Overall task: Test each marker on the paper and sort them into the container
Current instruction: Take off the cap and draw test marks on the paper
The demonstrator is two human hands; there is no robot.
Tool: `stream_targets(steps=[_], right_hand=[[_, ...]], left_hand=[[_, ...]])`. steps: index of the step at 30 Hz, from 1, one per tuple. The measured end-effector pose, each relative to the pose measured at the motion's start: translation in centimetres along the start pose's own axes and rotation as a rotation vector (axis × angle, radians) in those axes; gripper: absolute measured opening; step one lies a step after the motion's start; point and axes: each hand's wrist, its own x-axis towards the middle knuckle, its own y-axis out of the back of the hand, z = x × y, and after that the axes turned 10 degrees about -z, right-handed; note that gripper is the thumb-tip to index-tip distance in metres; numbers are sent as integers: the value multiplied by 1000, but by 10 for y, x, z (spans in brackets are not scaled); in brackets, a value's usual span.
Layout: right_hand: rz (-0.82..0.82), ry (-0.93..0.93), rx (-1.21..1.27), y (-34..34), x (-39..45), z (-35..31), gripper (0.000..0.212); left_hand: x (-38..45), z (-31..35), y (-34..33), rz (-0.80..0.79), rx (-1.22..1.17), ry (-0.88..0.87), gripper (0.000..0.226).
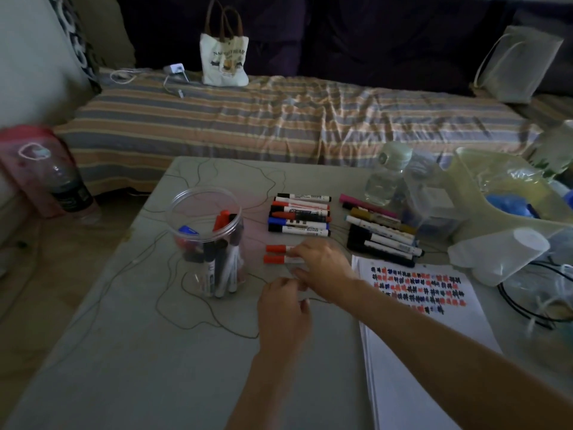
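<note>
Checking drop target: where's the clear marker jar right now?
In the head view the clear jar stands upright left of centre on the table, left of the two orange-capped markers and the right hand, with several markers already inside.

Right hand (pixel 322 268) covers the white barrels of the two orange-capped markers (pixel 276 253), only the caps and a short stretch show; whether its fingers grip one cannot be told. Left hand (pixel 283 308) is motion-blurred, its fingertips bunched by the right hand, anything pinched there too smeared to make out. Paper stack (pixel 412 352) runs off the bottom edge with the right forearm across it, the labels on the marker row (pixel 299 217) are too small to read, and the tub (pixel 508 209) at the right is cut by the frame edge, contents blurred.
</note>
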Motion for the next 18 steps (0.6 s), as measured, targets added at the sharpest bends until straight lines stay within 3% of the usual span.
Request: stream_targets(steps=[5,10,18], right_hand=[[-23,-55,35,5,-13,0,24],[-50,-187,565,33,-66,4,13],[-114,-344,1176,46,-148,-6,24]], left_hand=[[1,0,3,69,-112,95,18],[3,10,12,62,-410,129,11],[-17,64,12,-425,-1157,163,33]])
